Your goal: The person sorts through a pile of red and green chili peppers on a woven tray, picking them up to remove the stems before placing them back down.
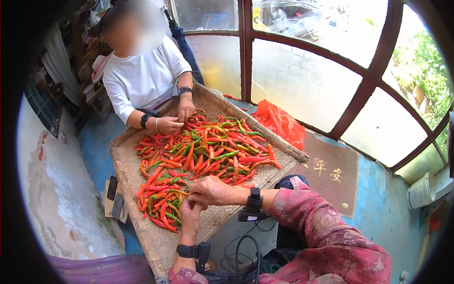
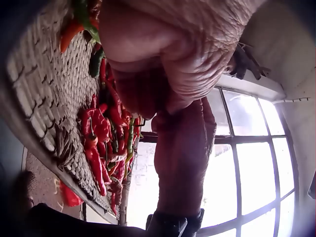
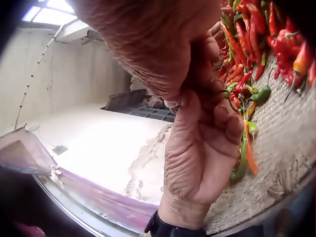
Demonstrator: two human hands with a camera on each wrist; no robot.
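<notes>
My left hand (image 1: 190, 218) and right hand (image 1: 211, 190) meet over the near side of a heap of red, orange and green chili peppers (image 1: 208, 146). Their fingers curl in close together around a chili pepper that is mostly hidden; a thin dark stem (image 3: 231, 102) pokes out beside them in the right wrist view. In that view my left hand has its thumb raised against the right hand's fingers. The heap lies on a woven bamboo tray (image 1: 222, 213), with more red chili peppers (image 2: 101, 143) behind the hands in the left wrist view.
Across the tray a person in a white top (image 1: 146, 75) holds both hands at the far edge of the heap. A red plastic bag (image 1: 279, 124) and a brown doormat (image 1: 326, 173) are to the right. Phones (image 1: 112, 188) lie left of the tray; dark cables (image 1: 241, 251) hang below.
</notes>
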